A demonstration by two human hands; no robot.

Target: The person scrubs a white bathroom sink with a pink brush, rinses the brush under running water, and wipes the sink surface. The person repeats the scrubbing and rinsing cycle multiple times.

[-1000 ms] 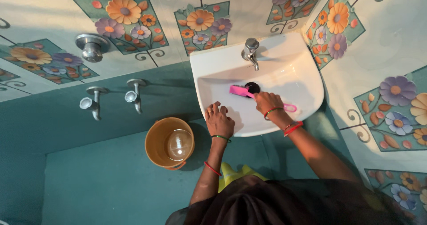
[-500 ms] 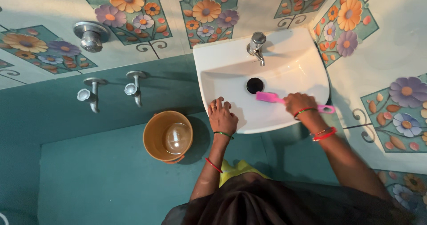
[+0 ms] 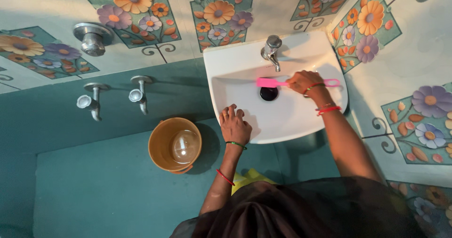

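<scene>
Gripping a pink brush point(image 3: 278, 82) by its handle, the right hand point(image 3: 305, 82) sits over the white sink point(image 3: 235, 78), fingers point(image 3: 296, 78) clamped round the middle of the handle. Brush lies roughly level across the basin; the bristle end points toward the person's left and sits just above the dark drain hole point(image 3: 269, 93), and the looped handle end sticks out past the hand toward the sink's right rim. Cannot tell if the bristles touch the porcelain. Red bangles on the right wrist.

Left hand point(image 3: 234, 126) rests palm down on the sink's front rim, fingers spread apart and holding nothing, tips reaching into the basin edge. Green bangle at that wrist, red one farther up the forearm.

Chrome tap point(image 3: 271, 51) stands at the back of the sink, spout over the basin, just behind the brush. Orange bucket point(image 3: 160, 146) sits on the teal floor to the left of the sink, near the left arm, with a clear round mug point(image 3: 182, 146) inside it. Two wall taps point(image 3: 136, 93) stick out of the teal wall band above the bucket, a round chrome valve point(image 3: 92, 39) higher up on the flower-patterned tiles point(image 3: 136, 3). Tiles also run along the wall right of the sink.
</scene>
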